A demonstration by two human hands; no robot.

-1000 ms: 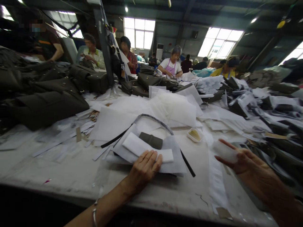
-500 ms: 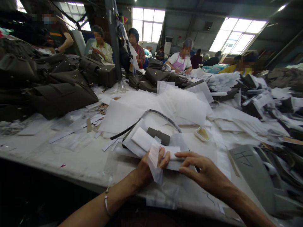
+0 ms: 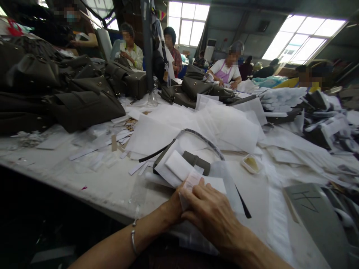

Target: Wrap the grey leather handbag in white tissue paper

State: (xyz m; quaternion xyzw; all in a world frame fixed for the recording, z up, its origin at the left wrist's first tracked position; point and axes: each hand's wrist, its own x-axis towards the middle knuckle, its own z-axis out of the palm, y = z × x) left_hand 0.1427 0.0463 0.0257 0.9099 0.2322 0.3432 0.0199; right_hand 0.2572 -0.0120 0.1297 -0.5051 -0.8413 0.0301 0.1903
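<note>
A dark olive bag (image 3: 160, 163) lies before me with white padding (image 3: 179, 167) on it. Its olive tubular part (image 3: 203, 164) shows beside the padding, and the wrapped strap (image 3: 202, 136) arches behind. My left hand (image 3: 175, 203), mostly covered, is closed at the bag's near side around a thin translucent white sheet (image 3: 193, 180). Over it lies my right hand (image 3: 211, 209), fingers bent and closed down on the same sheet. White paper (image 3: 219, 184) sticks out past the right fingertips. The strap's dark end (image 3: 243, 204) lies to the right.
Dark bags (image 3: 86, 108) are piled at the left. White sheets (image 3: 232, 127) spread behind the work. A small tray of yellowish paste (image 3: 251, 164) stands to the right, near a marked grey-green panel (image 3: 311, 216). Several co-workers, one in a purple apron (image 3: 223, 74), work across the table.
My right hand has moved left, from the paper's right part onto my left hand and the thin sheet. The view has shifted, and the strap's end now shows at the right.
</note>
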